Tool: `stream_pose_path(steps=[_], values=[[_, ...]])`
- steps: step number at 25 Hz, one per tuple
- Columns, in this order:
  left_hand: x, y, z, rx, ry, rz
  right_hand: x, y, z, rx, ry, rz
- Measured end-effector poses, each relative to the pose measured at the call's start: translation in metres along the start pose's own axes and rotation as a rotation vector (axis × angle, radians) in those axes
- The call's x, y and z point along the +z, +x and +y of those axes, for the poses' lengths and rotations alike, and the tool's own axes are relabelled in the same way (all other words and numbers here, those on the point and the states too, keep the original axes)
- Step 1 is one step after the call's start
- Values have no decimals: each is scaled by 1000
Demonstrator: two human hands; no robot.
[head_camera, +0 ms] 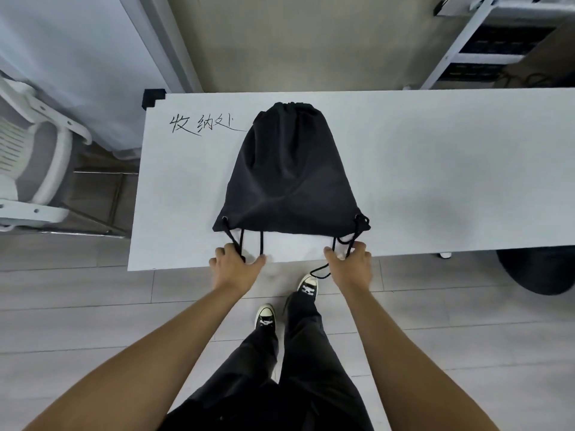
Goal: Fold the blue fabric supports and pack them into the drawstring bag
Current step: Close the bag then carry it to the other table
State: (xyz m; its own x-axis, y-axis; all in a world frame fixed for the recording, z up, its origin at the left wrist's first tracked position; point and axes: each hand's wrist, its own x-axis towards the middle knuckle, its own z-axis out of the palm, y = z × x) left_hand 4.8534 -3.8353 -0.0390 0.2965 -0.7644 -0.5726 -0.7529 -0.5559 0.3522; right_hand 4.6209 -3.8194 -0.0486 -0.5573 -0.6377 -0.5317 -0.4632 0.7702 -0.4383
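Observation:
A black drawstring bag (pixel 291 178) lies flat on the white table (pixel 435 169), its cinched mouth at the far side and its wide bottom toward me. Black cords run from both bottom corners to the table's near edge. My left hand (pixel 235 269) grips the left cords (pixel 241 244) at that edge. My right hand (pixel 350 265) grips the right cords (pixel 353 241), and a loop of cord hangs below it. No blue fabric supports are in view.
Handwritten black characters (pixel 202 124) mark the table to the left of the bag. A white chair (pixel 28 169) stands on the left, white shelving (pixel 497 42) at the back right, and a dark round object (pixel 538 269) under the table on the right.

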Motion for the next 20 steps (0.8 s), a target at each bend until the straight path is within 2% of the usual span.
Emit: stream_pose_path(steps=[3, 7, 10, 14, 17, 18, 20], values=[[16, -1, 20, -35, -97, -52, 16, -3, 0, -13, -18, -20], [37, 5, 36, -263, -353, -74, 32, 2, 3, -72, -54, -5], [36, 0, 46, -347, -559, -92, 27, 4, 6, -84, -12, 18], [7, -10, 39, -501, -1046, -170, -9, 7, 25, 46, 130, 117], [-29, -11, 35, -578, -1383, -231, -46, 22, 18, 54, 146, 205], [-42, -11, 39, -544, -1384, -278, -59, 27, 8, 21, 157, 237], [-73, -16, 56, -408, -1153, -379, -81, 35, -20, -66, 169, 292]])
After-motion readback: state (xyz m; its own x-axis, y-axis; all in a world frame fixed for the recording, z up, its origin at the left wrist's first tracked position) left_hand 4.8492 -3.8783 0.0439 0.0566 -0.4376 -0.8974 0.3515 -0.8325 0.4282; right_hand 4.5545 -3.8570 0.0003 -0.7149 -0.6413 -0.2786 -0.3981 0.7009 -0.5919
